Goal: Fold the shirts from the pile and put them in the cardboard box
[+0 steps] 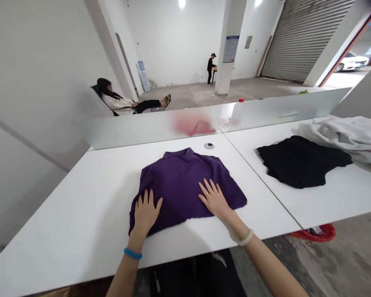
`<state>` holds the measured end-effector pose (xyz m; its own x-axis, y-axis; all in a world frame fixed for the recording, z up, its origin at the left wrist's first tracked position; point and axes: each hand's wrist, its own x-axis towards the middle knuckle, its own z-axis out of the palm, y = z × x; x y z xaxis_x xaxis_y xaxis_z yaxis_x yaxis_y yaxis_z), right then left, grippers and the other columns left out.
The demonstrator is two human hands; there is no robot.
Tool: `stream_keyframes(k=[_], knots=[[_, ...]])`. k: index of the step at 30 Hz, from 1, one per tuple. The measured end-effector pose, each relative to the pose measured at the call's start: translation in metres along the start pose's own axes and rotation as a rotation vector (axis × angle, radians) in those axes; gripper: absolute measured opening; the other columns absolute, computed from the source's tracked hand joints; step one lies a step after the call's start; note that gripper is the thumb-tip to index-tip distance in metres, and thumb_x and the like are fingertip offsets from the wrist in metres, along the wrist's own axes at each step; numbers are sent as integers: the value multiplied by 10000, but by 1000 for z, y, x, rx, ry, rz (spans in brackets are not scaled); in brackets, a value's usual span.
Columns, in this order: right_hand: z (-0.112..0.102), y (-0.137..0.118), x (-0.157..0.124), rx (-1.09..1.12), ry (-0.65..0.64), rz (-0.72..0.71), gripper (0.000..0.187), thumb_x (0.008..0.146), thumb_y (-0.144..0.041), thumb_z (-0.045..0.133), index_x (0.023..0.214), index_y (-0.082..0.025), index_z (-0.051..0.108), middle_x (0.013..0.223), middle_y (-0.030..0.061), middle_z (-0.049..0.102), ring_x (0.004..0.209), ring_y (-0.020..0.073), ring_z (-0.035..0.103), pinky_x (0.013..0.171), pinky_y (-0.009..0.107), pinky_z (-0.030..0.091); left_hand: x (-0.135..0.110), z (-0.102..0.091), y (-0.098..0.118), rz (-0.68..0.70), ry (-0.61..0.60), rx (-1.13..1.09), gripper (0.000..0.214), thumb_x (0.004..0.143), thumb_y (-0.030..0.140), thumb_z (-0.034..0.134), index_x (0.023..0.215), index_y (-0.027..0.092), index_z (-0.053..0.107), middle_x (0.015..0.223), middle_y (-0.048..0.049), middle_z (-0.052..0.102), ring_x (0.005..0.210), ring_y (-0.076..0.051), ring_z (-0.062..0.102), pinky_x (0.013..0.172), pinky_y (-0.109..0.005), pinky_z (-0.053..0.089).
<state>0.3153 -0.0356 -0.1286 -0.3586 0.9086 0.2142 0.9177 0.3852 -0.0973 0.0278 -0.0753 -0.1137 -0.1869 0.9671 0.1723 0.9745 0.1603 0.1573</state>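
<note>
A folded purple shirt [185, 181] lies collar-away on the white table [80, 214] in front of me. My left hand [146, 211] rests flat on its near left corner, fingers spread, a blue band on the wrist. My right hand [214, 198] presses flat on the near right part of the shirt, fingers stretched out, a white bead bracelet on the wrist. Neither hand holds anything.
A black garment [299, 161] and a pile of white cloth [343, 132] lie on the adjoining table to the right. Frosted dividers [148, 128] stand along the far edge. A red basket [318, 233] sits under the right table. One person sits far left, another stands by a pillar.
</note>
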Motion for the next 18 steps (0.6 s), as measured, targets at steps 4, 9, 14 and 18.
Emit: stream_keyframes(k=[4, 9, 14, 18], knots=[[1, 9, -49, 6, 56, -40, 520, 981, -431, 326, 1459, -231, 357, 1525, 70, 294, 1401, 312, 260, 1096, 502, 294, -33, -2, -2, 28, 2, 157, 693, 911, 532, 297, 1411, 64, 407, 1468, -204, 389, 1309, -391, 385, 1044, -502, 345], [-2, 6, -65, 97, 113, 21, 494, 970, -408, 380, 1428, -225, 418, 1492, 87, 362, 1390, 316, 287, 1090, 526, 300, 14, -10, -12, -97, -75, 112, 683, 912, 524, 292, 1445, 101, 348, 1466, -188, 399, 1304, -394, 385, 1029, -561, 333], [-13, 7, -66, 482, 192, 95, 388, 962, -355, 397, 1266, -201, 584, 1345, 97, 550, 1308, 261, 432, 1084, 487, 335, 68, -2, -35, -276, -92, 7, 731, 916, 534, 255, 1479, 68, 232, 1555, -167, 209, 1424, -371, 158, 1113, -609, 121], [-22, 19, -77, 817, 426, 479, 392, 949, -400, 370, 1122, -150, 618, 1015, 119, 680, 917, 211, 643, 832, 375, 512, 68, 2, -40, -252, -29, 2, 678, 931, 470, 253, 1466, 54, 268, 1539, -186, 251, 1415, -380, 186, 1114, -601, 138]])
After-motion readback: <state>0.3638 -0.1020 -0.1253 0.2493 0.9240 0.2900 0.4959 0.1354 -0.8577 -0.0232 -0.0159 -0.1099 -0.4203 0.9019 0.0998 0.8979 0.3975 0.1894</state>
